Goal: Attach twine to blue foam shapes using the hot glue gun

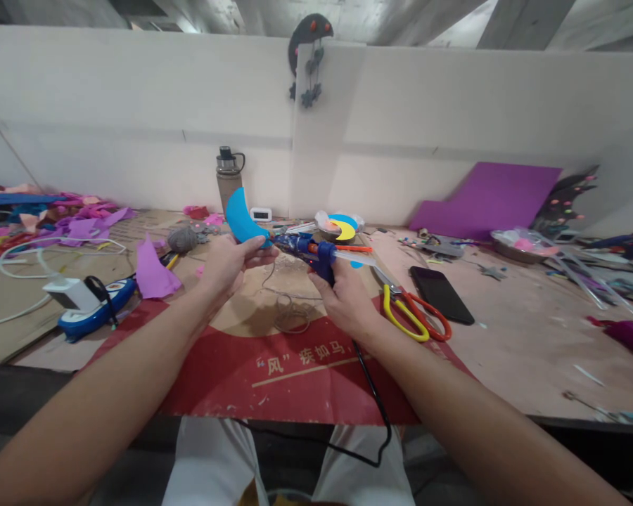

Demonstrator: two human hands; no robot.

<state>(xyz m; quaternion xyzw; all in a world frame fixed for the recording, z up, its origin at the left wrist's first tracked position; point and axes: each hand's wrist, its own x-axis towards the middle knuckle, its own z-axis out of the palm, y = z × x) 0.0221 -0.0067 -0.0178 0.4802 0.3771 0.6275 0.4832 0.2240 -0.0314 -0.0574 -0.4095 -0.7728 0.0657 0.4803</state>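
My left hand [231, 266] pinches the lower end of a blue crescent-shaped piece [243, 219], which stands tilted up above the table. In my right hand [345, 292] is a blue glue gun [323, 258], its grip wrapped by my fingers and a clear glue stick jutting from its back. The gun's nozzle points left and meets or nearly meets the crescent's lower end; I cannot tell whether they touch. A black cord [372, 386] hangs from the gun over the table edge. Below both hands, a loose grey string [294, 318] lies coiled on the red and tan board [216, 379].
Right of my right hand lie scissors [411, 315] with yellow and orange handles and a black phone [442, 294]. On the left are a blue power strip [98, 309], purple scraps [155, 270] and grey yarn [186, 238]. A bottle [228, 181] stands behind.
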